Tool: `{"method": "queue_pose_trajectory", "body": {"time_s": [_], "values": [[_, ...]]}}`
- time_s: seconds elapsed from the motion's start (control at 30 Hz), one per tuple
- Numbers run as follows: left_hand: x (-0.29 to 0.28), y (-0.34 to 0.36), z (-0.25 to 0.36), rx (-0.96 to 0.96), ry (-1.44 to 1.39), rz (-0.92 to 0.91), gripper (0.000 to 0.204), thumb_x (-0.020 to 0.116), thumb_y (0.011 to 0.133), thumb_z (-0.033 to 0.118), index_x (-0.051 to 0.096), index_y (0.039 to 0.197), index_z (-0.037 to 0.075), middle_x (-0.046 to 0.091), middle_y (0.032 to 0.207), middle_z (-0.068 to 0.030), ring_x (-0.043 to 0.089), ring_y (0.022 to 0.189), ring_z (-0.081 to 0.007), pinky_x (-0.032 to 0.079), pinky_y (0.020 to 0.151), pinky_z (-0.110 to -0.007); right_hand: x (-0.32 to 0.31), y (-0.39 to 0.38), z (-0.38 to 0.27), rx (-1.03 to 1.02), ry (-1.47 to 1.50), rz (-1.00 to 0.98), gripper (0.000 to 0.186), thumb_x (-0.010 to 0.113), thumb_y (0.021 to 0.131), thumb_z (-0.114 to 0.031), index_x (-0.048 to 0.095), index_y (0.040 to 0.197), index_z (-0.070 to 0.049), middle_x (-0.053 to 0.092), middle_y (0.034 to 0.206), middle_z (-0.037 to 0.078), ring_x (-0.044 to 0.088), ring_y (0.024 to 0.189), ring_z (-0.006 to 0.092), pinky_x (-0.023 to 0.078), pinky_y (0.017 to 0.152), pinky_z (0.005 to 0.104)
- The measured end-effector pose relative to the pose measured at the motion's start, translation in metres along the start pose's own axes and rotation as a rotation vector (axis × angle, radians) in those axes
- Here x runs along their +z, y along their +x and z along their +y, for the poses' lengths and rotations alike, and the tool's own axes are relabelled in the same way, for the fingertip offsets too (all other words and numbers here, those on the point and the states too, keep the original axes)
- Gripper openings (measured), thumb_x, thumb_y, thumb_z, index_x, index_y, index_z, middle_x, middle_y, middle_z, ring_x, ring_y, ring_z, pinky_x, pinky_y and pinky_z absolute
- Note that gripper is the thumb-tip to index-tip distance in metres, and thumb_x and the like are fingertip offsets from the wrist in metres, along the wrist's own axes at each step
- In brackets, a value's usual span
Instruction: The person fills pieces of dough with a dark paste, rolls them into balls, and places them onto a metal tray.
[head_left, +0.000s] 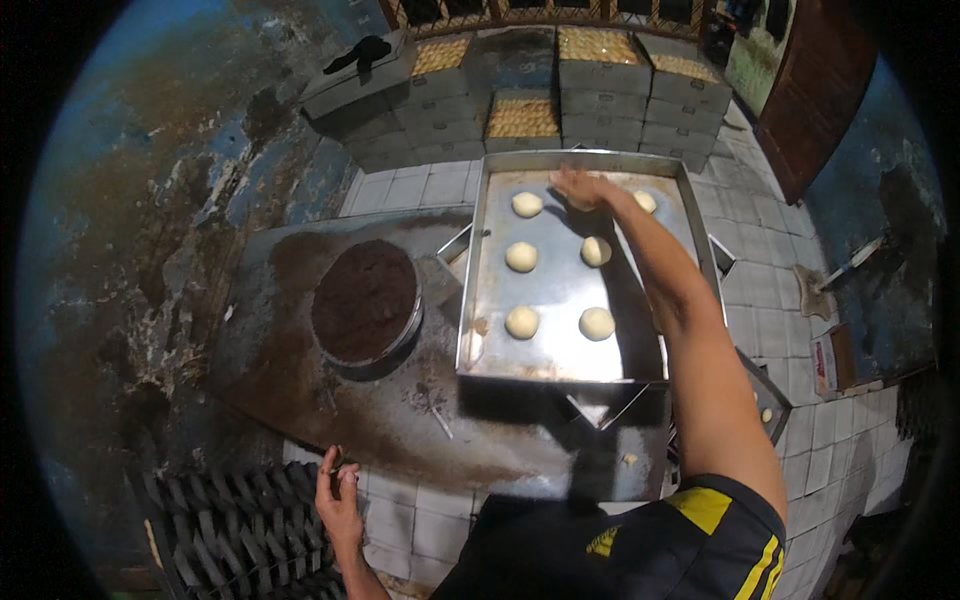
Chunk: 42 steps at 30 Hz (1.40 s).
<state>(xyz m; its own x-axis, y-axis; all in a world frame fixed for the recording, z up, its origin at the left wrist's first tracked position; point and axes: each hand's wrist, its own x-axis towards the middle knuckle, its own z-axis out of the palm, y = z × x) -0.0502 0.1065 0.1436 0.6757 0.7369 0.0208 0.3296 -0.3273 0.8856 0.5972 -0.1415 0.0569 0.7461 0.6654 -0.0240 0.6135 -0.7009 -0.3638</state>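
Note:
A large square metal tray [473, 260] holds several round, pale dough balls [521, 257] set out in rows. My right arm reaches across it, and my right hand [580, 188] is curled palm-down over a dough ball in the far row, mostly hiding that ball. Part of the tray's right side is behind my forearm. My left hand [341, 505] hangs low by the table's near edge, its fingers bent and apart, holding nothing. Left of the tray sits a round metal bowl [414, 322] heaped with dark brown filling [365, 300].
The tray stands raised on the worn metal table [290, 370]. Stacked metal boxes [605, 105] line the back, several topped with pale pieces. Dark slatted material [240, 530] lies at lower left. A cardboard box [835, 358] rests on the tiled floor [750, 230] at right.

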Motion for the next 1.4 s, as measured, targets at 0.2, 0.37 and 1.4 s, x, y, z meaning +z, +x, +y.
{"method": "queue_pose_trajectory", "body": {"time_s": [0.2, 0.37, 1.4], "values": [[-0.006, -0.001, -0.018, -0.018, -0.1, 0.006, 0.043, 0.061, 0.101, 0.012, 0.054, 0.143, 0.001, 0.061, 0.133, -0.0128, 0.064, 0.107, -0.0179, 0.05, 0.094, -0.033, 0.047, 0.023, -0.068, -0.312, -0.295, 0.057, 0.054, 0.037, 0.106, -0.048, 0.056, 0.142, -0.012, 0.058, 0.144, 0.011, 0.051, 0.135, 0.0341, 0.033, 0.115, 0.058], [0.009, 0.036, -0.039, 0.035, -0.035, -0.117, 0.038, 0.062, 0.099, 0.008, 0.059, 0.135, -0.001, 0.061, 0.133, -0.0133, 0.065, 0.106, -0.0178, 0.051, 0.094, -0.033, 0.016, 0.061, -0.093, -0.144, -0.263, 0.2, 0.045, 0.059, 0.097, -0.037, 0.057, 0.136, -0.015, 0.071, 0.118, 0.011, 0.06, 0.123, 0.0329, 0.032, 0.112, 0.0626], [0.212, 0.15, 0.011, -0.353, -0.52, -1.101, 0.051, 0.064, 0.094, 0.024, 0.05, 0.138, 0.002, 0.066, 0.121, -0.0109, 0.066, 0.107, -0.0229, 0.056, 0.085, -0.042, 0.196, -0.829, -0.223, 1.19, 0.688, -0.783, 0.031, 0.06, 0.095, -0.033, 0.068, 0.107, -0.005, 0.069, 0.103, 0.019, 0.067, 0.096, 0.0354, 0.053, 0.085, 0.0458]]}}
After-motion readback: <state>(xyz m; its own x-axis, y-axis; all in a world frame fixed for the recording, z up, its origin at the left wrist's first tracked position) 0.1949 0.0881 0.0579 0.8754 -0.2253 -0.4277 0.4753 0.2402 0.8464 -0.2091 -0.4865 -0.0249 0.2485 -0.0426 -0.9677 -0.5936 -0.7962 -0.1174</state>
